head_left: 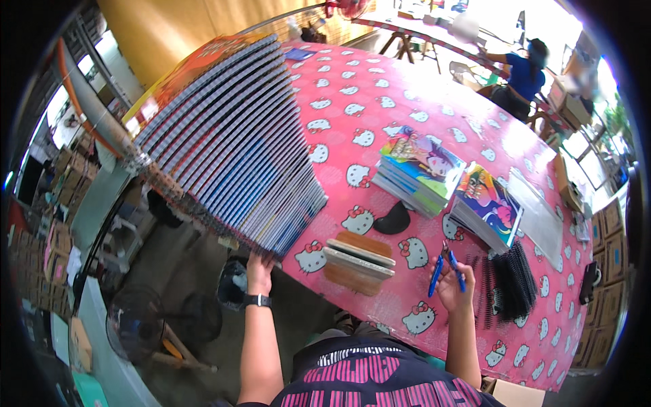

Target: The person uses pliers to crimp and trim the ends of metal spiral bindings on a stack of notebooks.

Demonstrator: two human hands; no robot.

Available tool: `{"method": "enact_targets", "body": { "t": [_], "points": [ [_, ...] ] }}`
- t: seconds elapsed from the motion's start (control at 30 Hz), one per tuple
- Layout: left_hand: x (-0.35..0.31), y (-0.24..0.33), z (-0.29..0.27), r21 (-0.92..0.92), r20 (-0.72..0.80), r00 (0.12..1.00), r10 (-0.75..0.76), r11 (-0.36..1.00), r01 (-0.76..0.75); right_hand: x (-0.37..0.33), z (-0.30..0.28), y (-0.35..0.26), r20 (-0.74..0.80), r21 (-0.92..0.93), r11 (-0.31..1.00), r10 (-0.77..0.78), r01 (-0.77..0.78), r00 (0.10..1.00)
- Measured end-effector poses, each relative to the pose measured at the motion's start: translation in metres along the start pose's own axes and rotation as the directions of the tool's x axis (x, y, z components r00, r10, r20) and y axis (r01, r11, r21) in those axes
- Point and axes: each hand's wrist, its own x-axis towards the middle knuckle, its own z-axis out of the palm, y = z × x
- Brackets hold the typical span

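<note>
A tall stack of spiral-bound notebooks [237,156] leans along the table's left edge, its bound edges facing me. My left hand [260,268], with a dark watch on the wrist, touches the stack's lowest corner; its fingertips are hidden there. Over the front of the table my right hand [453,288] is closed around blue-handled cutting pliers [436,275], whose jaws point away from me. Just right of that hand lies a bunch of black binding coils [512,285]. Between my hands sits a wood block with pale layers [359,261].
Two piles of colourful books, one left [424,169] and one right [488,207], stand beyond my right hand on the pink patterned table [339,210]. A black curved piece [392,218] and clear sheets [539,214] lie nearby. A person [522,78] works farther back. A fan [135,322] stands lower left.
</note>
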Motion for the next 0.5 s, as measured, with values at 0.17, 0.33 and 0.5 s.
{"method": "enact_targets", "body": {
  "t": [0.17,0.33,0.5],
  "points": [
    [-0.015,0.002,0.008,0.084,-0.004,0.998,-0.056,0.995,0.056,0.002,0.073,0.022,0.355,0.048,0.985,0.141,-0.168,0.924],
    [-0.009,0.011,0.001,0.084,-0.049,0.999,0.001,0.996,0.003,0.009,0.115,0.086,0.533,-0.780,0.616,0.563,0.110,0.632],
    [0.008,0.028,0.019,0.013,-0.006,0.999,0.041,0.999,-0.041,0.064,0.080,0.191,0.269,-0.890,0.447,0.672,-0.088,0.690]
  ]
}}
